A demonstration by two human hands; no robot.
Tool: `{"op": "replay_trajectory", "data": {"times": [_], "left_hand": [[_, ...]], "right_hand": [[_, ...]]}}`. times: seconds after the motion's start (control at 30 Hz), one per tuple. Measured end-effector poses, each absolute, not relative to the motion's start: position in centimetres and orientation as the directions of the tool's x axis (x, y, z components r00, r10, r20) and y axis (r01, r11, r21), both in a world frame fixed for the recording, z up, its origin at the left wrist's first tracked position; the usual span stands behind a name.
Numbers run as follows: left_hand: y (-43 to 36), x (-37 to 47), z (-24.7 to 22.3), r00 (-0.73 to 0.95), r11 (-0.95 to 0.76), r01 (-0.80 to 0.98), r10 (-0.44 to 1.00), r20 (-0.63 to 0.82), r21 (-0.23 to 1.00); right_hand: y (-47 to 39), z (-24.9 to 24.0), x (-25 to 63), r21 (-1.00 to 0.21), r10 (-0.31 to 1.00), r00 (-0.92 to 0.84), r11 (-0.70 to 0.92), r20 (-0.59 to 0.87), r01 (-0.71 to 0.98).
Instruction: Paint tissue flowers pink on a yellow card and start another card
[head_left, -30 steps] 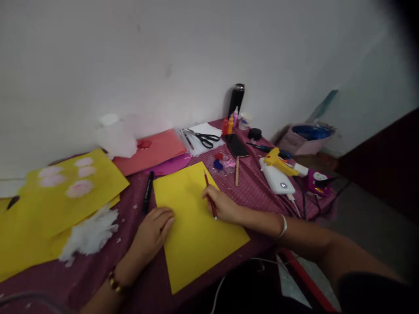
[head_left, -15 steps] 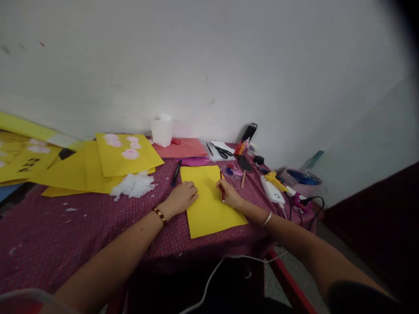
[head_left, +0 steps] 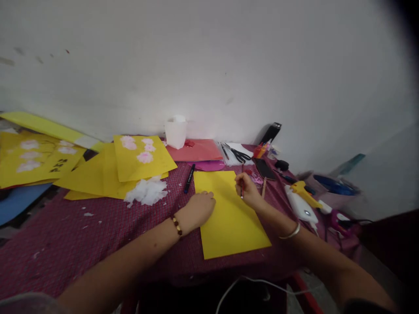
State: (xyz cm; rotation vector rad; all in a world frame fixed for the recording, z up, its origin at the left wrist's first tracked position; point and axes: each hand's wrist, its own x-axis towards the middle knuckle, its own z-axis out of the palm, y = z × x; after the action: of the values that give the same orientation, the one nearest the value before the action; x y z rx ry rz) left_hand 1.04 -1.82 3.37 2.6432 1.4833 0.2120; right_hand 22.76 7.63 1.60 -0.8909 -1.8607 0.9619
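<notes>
A sheet of yellow paper (head_left: 229, 218) lies in front of me on the checked tablecloth. My left hand (head_left: 198, 211) rests on its left edge, palm down, fingers lying on the sheet and holding nothing. At the upper right edge of the sheet, my right hand (head_left: 248, 191) grips a dark red pencil (head_left: 242, 190) between thumb and fingers. The pencil stands nearly upright in the picture, its pale end toward me. I make out no marks on the sheet. Beside its upper left corner lies a black marker (head_left: 189, 179).
Left are yellow sheets with pink paper flowers (head_left: 144, 158) and a pile of white tissue pieces (head_left: 147, 192). Behind stand a white paper cup (head_left: 176, 133), red paper (head_left: 199, 150) and black scissors (head_left: 240, 155). Right lie a phone (head_left: 264, 168), a yellow glue gun (head_left: 304, 193) and a white device (head_left: 299, 205).
My view has shifted, so the table sits farther right in the picture. My right hand has moved slightly away from the sheet's surface, with the pencil now past its right edge. My left hand stays put.
</notes>
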Motion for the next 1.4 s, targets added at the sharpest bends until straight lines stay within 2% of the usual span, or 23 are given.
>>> {"op": "replay_trajectory", "data": {"times": [0.1,0.17,0.3,0.37,0.43,0.47,0.53,0.6,0.67,0.87,1.0,1.13,1.3,1.4], "left_hand": [[-0.3,3.2,4.6,0.484,-0.472,0.863,0.875,-0.025,0.178],[1.3,4.2,5.3,0.471,-0.450,0.865,0.880,-0.053,0.224],[3.7,5.4,5.7,0.473,-0.442,0.809,0.881,0.018,0.388],[4.1,5.9,5.1,0.455,-0.433,0.755,0.887,0.081,0.493],[4.4,6.1,4.0,0.437,-0.415,0.691,0.892,0.115,0.592],[4.6,6.1,3.4,0.420,-0.394,0.644,0.898,0.128,0.656],[4.7,6.1,2.3,0.272,-0.249,0.395,0.951,0.146,0.884],[4.6,6.0,1.7,0.214,-0.157,0.205,0.970,0.112,0.966],[4.4,6.0,1.7,0.184,-0.119,0.151,0.979,0.090,0.981],[4.2,5.4,2.5,0.087,-0.109,0.245,0.992,0.090,0.963],[4.2,5.3,2.5,0.040,-0.074,0.219,0.997,0.067,0.973],[4.4,5.2,2.1,-0.004,-0.040,0.134,0.999,0.041,0.990],[4.6,4.9,1.6,-0.067,-0.040,0.175,0.996,0.053,0.984],[4.7,4.8,1.8,-0.083,-0.051,0.179,0.994,0.067,0.982]], "right_hand": [[8.8,2.0,21.8,-0.902,0.857,-0.383,0.415,0.345,0.117],[8.8,1.8,21.6,-0.943,0.874,-0.391,0.330,0.287,0.046],[7.3,2.1,22.4,-0.982,0.905,-0.381,0.176,0.189,-0.068],[6.4,2.5,22.7,-0.980,0.921,-0.374,0.041,0.112,-0.192],[6.3,2.7,22.6,-0.906,0.897,-0.443,-0.185,0.002,-0.380],[6.4,2.6,22.6,-0.853,0.877,-0.480,-0.281,-0.042,-0.439],[7.0,2.2,22.5,-0.772,0.845,-0.527,-0.394,-0.090,-0.500],[7.3,1.8,22.5,-0.740,0.839,-0.534,-0.423,-0.101,-0.524],[7.3,1.4,22.5,-0.742,0.846,-0.524,-0.414,-0.100,-0.527],[7.2,0.6,22.3,-0.812,0.842,-0.537,-0.351,-0.055,-0.467],[7.2,0.5,22.4,-0.894,0.861,-0.508,-0.197,0.039,-0.402],[7.1,0.8,22.7,-0.970,0.853,-0.503,0.019,0.141,-0.241],[7.0,0.6,22.7,-0.962,0.815,-0.512,0.236,0.271,-0.134],[7.1,0.3,22.8,-0.953,0.799,-0.524,0.284,0.295,-0.104]]}}
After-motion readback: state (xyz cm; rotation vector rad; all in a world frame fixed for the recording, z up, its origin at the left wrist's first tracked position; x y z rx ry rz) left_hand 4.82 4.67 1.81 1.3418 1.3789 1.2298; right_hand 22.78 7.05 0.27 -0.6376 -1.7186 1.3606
